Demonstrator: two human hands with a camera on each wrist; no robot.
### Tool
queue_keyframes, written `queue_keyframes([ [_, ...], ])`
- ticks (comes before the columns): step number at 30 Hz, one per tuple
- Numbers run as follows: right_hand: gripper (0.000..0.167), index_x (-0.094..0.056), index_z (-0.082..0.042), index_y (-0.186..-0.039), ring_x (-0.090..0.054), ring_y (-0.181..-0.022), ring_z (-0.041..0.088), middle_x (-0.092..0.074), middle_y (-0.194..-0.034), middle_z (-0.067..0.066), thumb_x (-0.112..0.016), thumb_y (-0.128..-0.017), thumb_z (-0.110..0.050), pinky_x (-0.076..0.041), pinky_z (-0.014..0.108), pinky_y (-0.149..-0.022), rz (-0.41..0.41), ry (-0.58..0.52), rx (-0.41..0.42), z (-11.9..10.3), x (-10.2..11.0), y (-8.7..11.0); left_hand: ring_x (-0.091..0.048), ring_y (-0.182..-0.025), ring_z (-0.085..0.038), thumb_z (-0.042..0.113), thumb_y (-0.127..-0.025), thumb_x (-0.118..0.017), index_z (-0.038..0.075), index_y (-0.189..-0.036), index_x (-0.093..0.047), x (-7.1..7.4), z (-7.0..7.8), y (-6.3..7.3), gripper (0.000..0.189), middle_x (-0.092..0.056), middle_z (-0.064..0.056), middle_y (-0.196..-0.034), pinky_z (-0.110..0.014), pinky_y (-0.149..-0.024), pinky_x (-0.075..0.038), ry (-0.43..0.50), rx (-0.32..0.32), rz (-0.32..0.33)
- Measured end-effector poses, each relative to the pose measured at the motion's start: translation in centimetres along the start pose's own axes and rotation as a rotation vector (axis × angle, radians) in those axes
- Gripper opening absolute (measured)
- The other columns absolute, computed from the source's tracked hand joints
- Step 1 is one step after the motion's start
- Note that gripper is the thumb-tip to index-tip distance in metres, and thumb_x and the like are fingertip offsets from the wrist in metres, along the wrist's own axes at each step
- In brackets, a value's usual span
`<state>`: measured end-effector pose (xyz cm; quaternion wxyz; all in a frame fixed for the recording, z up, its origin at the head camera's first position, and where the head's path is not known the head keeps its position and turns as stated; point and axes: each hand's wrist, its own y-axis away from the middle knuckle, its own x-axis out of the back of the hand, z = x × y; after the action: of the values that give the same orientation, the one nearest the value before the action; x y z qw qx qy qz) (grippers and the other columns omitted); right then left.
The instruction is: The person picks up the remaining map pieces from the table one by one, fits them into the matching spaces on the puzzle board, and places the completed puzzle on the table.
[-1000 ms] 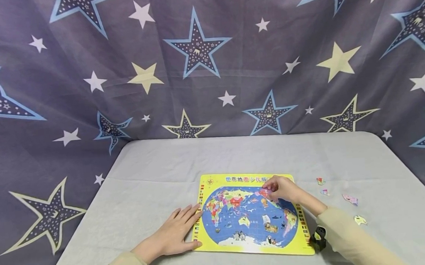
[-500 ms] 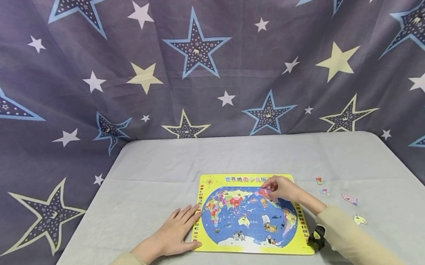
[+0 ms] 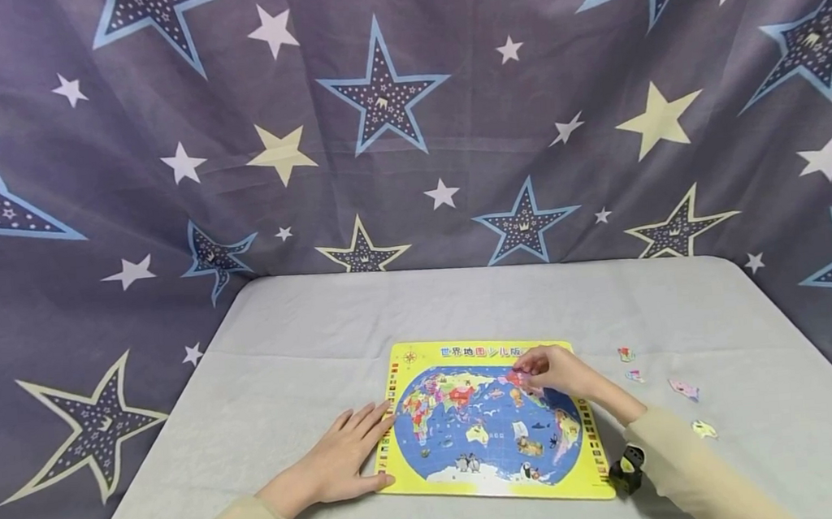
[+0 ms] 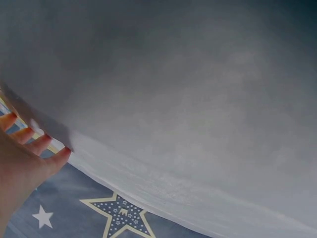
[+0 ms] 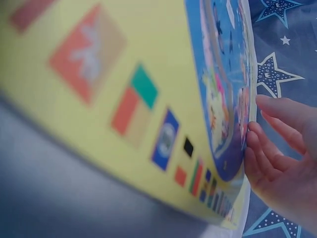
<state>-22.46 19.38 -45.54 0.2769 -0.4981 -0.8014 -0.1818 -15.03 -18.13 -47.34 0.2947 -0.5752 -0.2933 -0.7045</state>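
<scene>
A yellow-bordered world map puzzle board (image 3: 500, 489) lies flat on the table, its blue oval map filled with coloured land and animals. At its left edge my left hand (image 3: 340, 461) rests with fingers spread, fingertips on the yellow border. The left wrist view shows that hand (image 4: 25, 163) beside the table cloth. Over the map's upper right, my right hand (image 3: 558, 370) pinches a pinkish-red puzzle piece (image 3: 518, 378) against the board, the fingers covering part of it. In the right wrist view, bent fingers (image 5: 270, 153) meet the map surface, with the border's flags (image 5: 166, 139) in front.
Several loose puzzle pieces lie right of the board: a red-green one (image 3: 626, 354), a small pink-blue one (image 3: 634, 376), a pink one (image 3: 684, 388) and a pale yellow one (image 3: 704, 429). A black wrist camera (image 3: 627, 471) hangs by the right sleeve. A star-patterned curtain (image 3: 409, 170) stands behind.
My right forearm and its wrist camera have shifted very slightly, while the fingers stay at the same spot on the map. The left hand, board and loose pieces have not moved.
</scene>
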Motion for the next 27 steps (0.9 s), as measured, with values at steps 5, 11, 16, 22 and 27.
queue_keyframes([
  [5, 0.023, -0.062, 0.002, -0.1, -0.056, -0.075, 0.016, -0.061, -0.085, 0.009, -0.063, -0.079, -0.004, -0.046, 0.026, -0.065, 0.006, 0.011, 0.011, -0.3, 0.5, 0.5, -0.019, -0.132, -0.026, 0.068, -0.08, -0.033, 0.014, -0.14, -0.026, 0.0, 0.0, 0.0, 0.082, -0.02, -0.004, -0.146, -0.05, -0.101, -0.02, 0.002, -0.003, 0.011],
  [11, 0.024, -0.062, 0.002, -0.101, -0.055, -0.077, 0.017, -0.06, -0.086, 0.008, -0.063, -0.077, -0.004, -0.046, 0.03, -0.068, 0.034, 0.048, -0.028, -0.6, 0.9, 1.2, -0.018, -0.132, -0.025, 0.069, -0.08, -0.032, 0.014, -0.141, -0.025, 0.0, 0.0, 0.0, 0.082, -0.019, -0.003, -0.146, -0.05, -0.101, -0.019, 0.002, -0.002, 0.007],
  [16, 0.025, -0.061, 0.004, -0.101, -0.056, -0.078, 0.02, -0.06, -0.087, 0.011, -0.063, -0.077, -0.003, -0.047, 0.032, -0.069, 0.049, 0.052, -0.021, -0.8, 1.3, 1.8, -0.017, -0.133, -0.025, 0.07, -0.08, -0.03, 0.014, -0.141, -0.025, 0.0, -0.1, 0.0, 0.083, -0.018, -0.002, -0.147, -0.049, -0.102, -0.019, 0.0, 0.001, -0.001],
  [22, 0.022, -0.062, 0.003, -0.101, -0.055, -0.078, 0.018, -0.06, -0.088, 0.009, -0.06, -0.08, -0.004, -0.047, 0.029, -0.068, 0.08, 0.086, -0.019, -0.6, 2.0, 2.7, -0.016, -0.133, -0.024, 0.07, -0.08, -0.03, 0.014, -0.141, -0.024, 0.0, -0.1, 0.0, 0.083, -0.017, -0.002, -0.147, -0.05, -0.102, -0.018, 0.004, 0.0, -0.01],
  [27, 0.022, -0.062, 0.004, -0.1, -0.057, -0.078, 0.019, -0.061, -0.089, 0.011, -0.061, -0.08, -0.004, -0.047, 0.028, -0.068, 0.105, 0.119, 0.014, -0.3, 2.6, 3.3, -0.016, -0.133, -0.024, 0.07, -0.08, -0.03, 0.015, -0.141, -0.023, -0.1, -0.1, 0.0, 0.083, -0.016, -0.002, -0.147, -0.05, -0.102, -0.018, 0.0, 0.0, -0.01],
])
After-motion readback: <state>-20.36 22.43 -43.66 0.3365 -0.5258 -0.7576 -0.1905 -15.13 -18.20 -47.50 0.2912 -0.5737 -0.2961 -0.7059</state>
